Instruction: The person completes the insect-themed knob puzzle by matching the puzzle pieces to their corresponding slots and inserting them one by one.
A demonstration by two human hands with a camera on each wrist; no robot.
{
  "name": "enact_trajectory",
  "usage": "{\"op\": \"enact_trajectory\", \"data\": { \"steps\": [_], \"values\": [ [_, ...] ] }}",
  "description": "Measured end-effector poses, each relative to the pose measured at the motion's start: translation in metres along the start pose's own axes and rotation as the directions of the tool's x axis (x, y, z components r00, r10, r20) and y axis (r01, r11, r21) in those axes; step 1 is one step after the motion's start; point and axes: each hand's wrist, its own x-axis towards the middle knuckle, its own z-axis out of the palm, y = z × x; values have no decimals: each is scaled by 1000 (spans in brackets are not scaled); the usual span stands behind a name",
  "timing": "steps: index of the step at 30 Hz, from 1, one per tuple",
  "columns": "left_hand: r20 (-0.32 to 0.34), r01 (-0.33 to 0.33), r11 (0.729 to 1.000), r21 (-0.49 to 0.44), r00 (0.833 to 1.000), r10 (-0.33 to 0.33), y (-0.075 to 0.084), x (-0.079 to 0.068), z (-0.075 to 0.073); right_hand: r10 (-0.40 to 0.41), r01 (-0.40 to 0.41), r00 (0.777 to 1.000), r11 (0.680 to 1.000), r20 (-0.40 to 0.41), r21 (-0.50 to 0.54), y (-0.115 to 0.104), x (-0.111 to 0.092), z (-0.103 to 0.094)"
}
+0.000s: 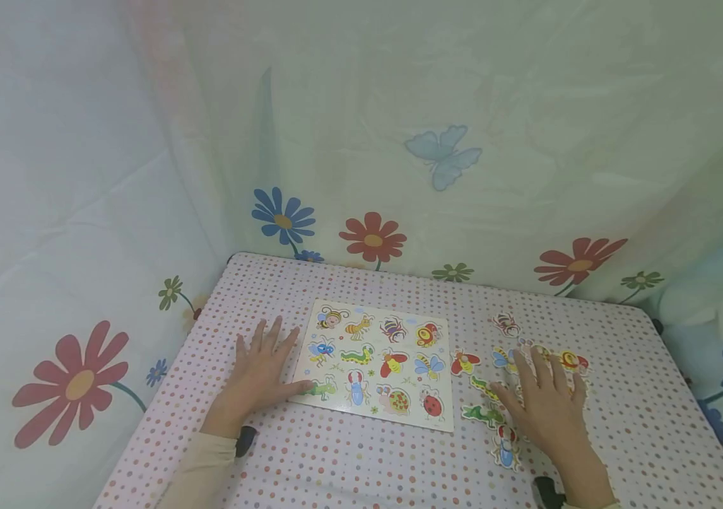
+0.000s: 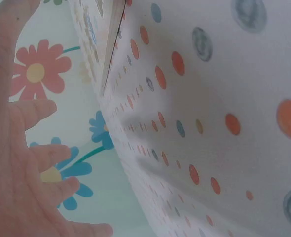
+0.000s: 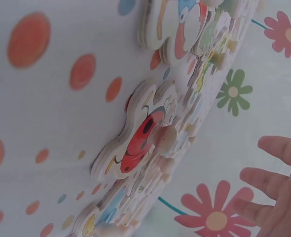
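A flat peg puzzle board (image 1: 413, 418) printed with colourful insects lies mid-table. My left hand (image 1: 258, 382) is at its left side, fingers spread, the thumb overlapping the lower left corner in the head view. My right hand (image 1: 550, 410), fingers spread, hovers over a loose cluster of insect puzzle pieces right of the board, hiding some. Around it show a blue beetle piece (image 1: 506, 454), a green insect piece (image 1: 478, 415), a red-winged piece (image 1: 464, 363) and a dark bug piece (image 1: 506, 324). The right wrist view shows a ladybug piece (image 3: 140, 143) with a wooden knob (image 3: 166, 140).
A dotted cloth (image 1: 336, 466) covers the table. Behind and beside it hangs a pale curtain (image 1: 348, 141) printed with flowers and a butterfly. A dark wrist strap (image 1: 245, 441) shows at the left cuff, another (image 1: 547, 492) at the right wrist.
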Motion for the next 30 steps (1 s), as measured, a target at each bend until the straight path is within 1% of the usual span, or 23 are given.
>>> {"op": "enact_trajectory", "data": {
  "steps": [6,12,18,22,30],
  "values": [
    [-7,-5,1000,4,1000,5,-2,0,1,3,-3,1000,1000,13,-8,0,0,-1],
    [-15,-8,999,32,1000,8,-4,-3,2,-5,5,1000,1000,-6,-3,-1,-1,-2],
    [-7,1,1000,17,1000,-1,-6,-5,0,-20,20,999,1000,-29,4,-1,-1,-4],
    [4,1,1000,7,1000,-1,-6,-6,0,-18,19,999,1000,-31,12,-1,-2,-7],
    [53,13,999,-37,999,-12,-6,-7,1,17,-17,999,1000,-34,8,10,2,-10]
  ]
}}
